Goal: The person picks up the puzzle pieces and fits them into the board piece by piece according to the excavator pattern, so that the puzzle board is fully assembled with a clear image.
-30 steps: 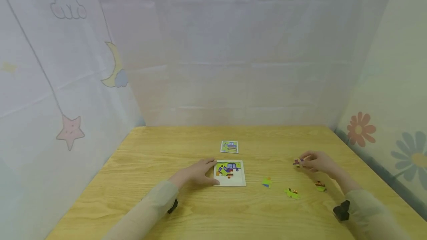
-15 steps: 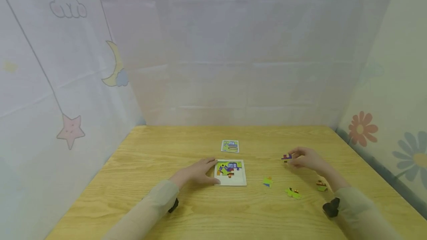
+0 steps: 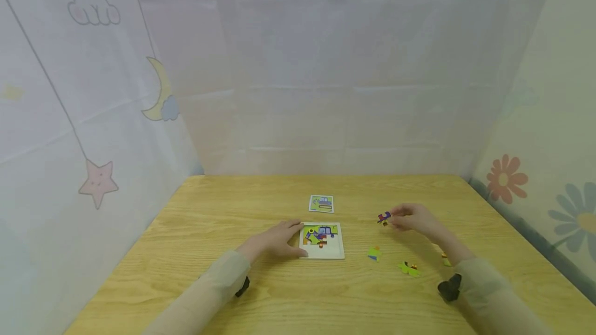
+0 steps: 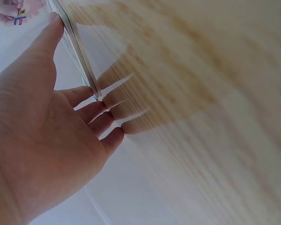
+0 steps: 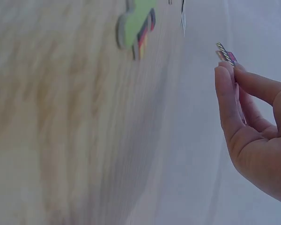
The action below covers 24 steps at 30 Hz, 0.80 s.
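Note:
My left hand [image 3: 278, 240] rests at the left side of a white puzzle tray [image 3: 332, 253]. Its thumb touches the near left corner and its index finger the far left one, as the left wrist view [image 4: 61, 126] also shows the hand. Inside the tray, a partly assembled picture of a purple and green digger [image 3: 318, 234] fills the upper part. Between thumb and fingertips, my right hand [image 3: 414, 219] pinches a purple and red puzzle piece [image 3: 384, 217] with a striped edge, held above the table right of the tray. The right wrist view shows this piece [image 5: 227, 55] nearly edge-on.
A small picture card [image 3: 321, 203] of a digger lies behind the tray. Loose pieces lie to the right: a green, orange and blue one [image 3: 374, 253], a green one [image 3: 408, 269] and another [image 3: 445, 260] partly hidden by the right arm. Cloth walls surround the wooden table [image 3: 298, 299].
My right hand has moved left with the puzzle piece, toward the tray, and the piece has tilted. The right forearm now partly covers one loose piece. My left hand stays at the tray.

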Available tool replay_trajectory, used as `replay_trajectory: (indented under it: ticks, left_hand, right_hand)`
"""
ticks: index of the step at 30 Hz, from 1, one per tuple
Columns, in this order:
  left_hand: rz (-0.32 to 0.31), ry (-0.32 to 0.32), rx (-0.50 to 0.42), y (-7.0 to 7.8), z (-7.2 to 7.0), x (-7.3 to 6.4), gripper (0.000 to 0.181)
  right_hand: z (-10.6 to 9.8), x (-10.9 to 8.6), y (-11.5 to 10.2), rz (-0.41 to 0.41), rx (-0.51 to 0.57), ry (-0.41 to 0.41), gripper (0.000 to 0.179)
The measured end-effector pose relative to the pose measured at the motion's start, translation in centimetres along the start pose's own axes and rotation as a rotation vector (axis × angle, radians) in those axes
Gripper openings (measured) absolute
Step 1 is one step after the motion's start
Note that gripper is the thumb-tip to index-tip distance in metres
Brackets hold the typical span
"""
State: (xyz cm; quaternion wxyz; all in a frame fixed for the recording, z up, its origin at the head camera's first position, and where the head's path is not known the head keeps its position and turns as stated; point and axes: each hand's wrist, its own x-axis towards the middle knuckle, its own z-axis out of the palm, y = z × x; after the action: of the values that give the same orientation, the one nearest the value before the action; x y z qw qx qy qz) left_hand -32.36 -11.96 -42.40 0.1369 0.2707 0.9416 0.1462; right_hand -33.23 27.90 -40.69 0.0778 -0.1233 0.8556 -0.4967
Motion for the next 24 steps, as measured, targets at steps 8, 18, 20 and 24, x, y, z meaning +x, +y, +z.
replay_trajectory:
  ticks: [8,18,20,24]
  left_hand:
    - [0.002,0.003,-0.003,0.0,0.0,0.0,0.087]
    - [0.011,0.003,0.007,0.1,-0.1,-0.1,0.086]
    - [0.016,0.002,0.013,0.0,0.0,0.0,0.086]
    - [0.016,0.002,0.007,-0.1,0.1,0.0,0.086]
  right_hand:
    - [1.1,0.7,-0.6,-0.044,0.024,-0.061,0.05]
    - [2.9,1.7,-1.4,-0.017,0.071,-0.065,0.044]
    - [3.3,1.8,-1.6,-0.015,0.08,-0.065,0.042]
    - [3.9,2.2,-2.0,-0.03,0.078,-0.079,0.04]
